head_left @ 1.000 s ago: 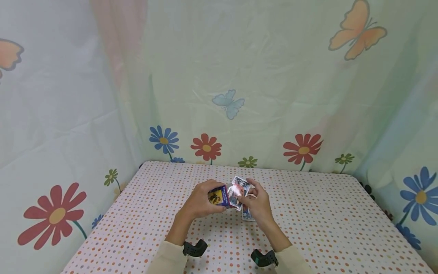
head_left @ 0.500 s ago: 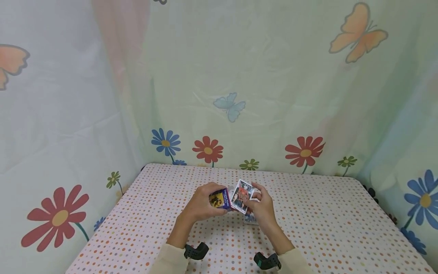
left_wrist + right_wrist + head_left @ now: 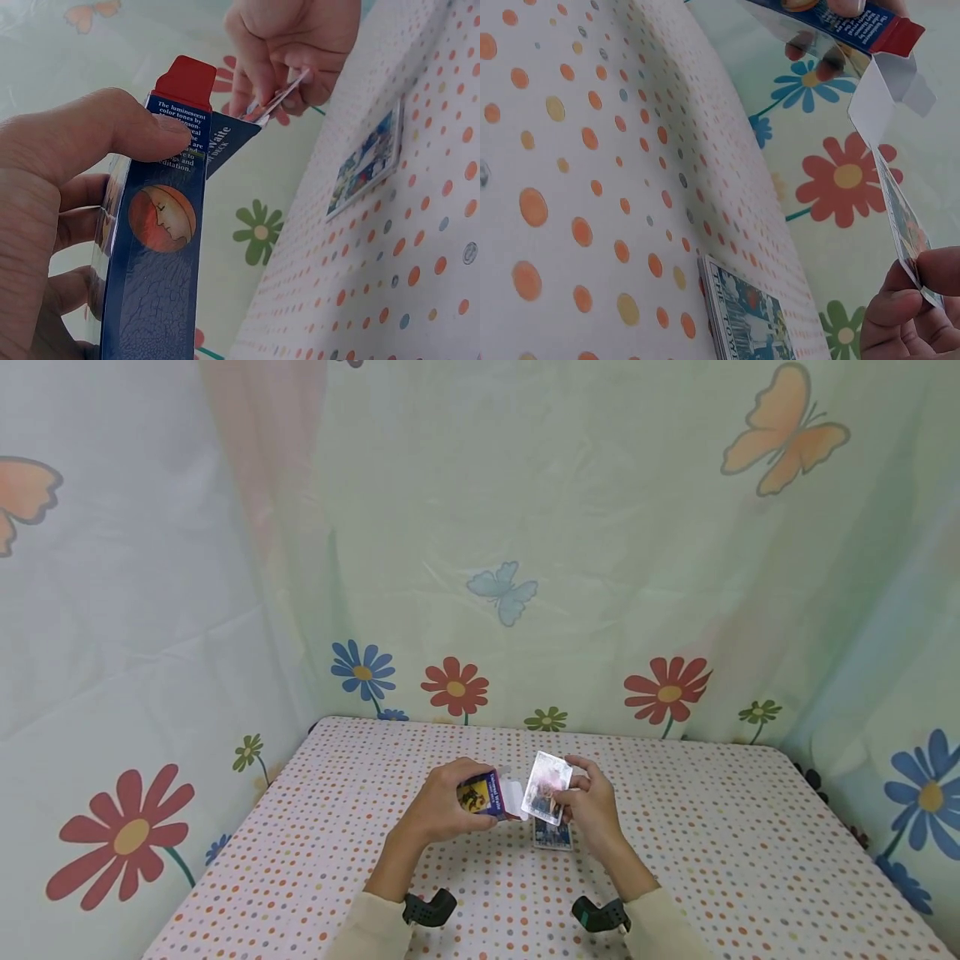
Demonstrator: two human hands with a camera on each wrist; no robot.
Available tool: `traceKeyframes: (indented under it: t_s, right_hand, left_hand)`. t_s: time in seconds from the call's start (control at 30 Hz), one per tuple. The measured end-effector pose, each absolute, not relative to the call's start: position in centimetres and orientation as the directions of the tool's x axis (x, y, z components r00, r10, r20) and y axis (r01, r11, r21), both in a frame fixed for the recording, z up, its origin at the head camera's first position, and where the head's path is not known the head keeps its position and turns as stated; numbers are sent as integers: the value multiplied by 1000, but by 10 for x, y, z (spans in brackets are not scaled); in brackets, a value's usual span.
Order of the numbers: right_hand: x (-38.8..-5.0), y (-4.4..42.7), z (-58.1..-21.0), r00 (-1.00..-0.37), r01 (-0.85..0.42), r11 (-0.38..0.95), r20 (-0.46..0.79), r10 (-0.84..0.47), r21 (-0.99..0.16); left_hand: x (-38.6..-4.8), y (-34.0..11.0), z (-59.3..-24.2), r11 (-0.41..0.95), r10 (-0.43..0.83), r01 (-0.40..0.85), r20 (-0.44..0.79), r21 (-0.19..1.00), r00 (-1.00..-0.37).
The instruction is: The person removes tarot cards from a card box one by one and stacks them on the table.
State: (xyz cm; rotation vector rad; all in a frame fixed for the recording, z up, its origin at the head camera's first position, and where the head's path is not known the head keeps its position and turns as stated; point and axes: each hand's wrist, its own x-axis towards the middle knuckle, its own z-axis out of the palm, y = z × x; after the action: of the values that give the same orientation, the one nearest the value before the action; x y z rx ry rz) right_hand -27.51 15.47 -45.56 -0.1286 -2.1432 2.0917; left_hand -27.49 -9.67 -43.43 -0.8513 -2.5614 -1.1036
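Note:
My left hand (image 3: 444,803) grips a blue and yellow tarot card box (image 3: 478,795), tipped on its side with its open end facing right. The raised red flap (image 3: 185,81) and a white inner flap (image 3: 874,105) show at that end. Between thumb and fingers, my right hand (image 3: 596,808) pinches a tarot card (image 3: 545,787), picture side up and glaring with light; whether more than one card is held, I cannot tell. Its edge is close to the box's white flap. Below it, a small stack of tarot cards (image 3: 552,837) lies face up on the table, a Tower card on top.
A white cloth with coloured dots covers the table (image 3: 337,860). Behind and beside it hang curtains (image 3: 420,485) printed with flowers and butterflies. Black wrist cameras are strapped on both wrists.
My right hand has drawn the tarot card rightward away from the box, uncovering the box's white flap. The left hand and box stay nearly in place. The head view has shifted slightly.

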Motion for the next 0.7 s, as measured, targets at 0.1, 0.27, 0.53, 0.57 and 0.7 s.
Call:
traceKeyframes:
  t_s: [0.1,0.27,0.53,0.57,0.7]
  right_hand:
    - [-278,158,-455,-986,-36,48,44,160,-998]
    - [-282,161,-455,-986,-5,66,16,168,-998]
    - [-289,163,-464,-986,40,136,-17,169,-990]
    - [-289,164,-466,-986,38,150,-13,167,-988]
    - [-291,166,-471,-987,37,210,-3,163,-977]
  left_hand:
    - [-274,-97,-434,551,419,590,416,590,-807]
    - [-275,-98,-433,557,417,585,411,589,-811]
    - [-276,-100,-430,544,419,599,429,587,-800]
    - [-276,-100,-430,538,420,604,433,589,-797]
    - [-276,-101,-430,530,418,610,445,589,-792]
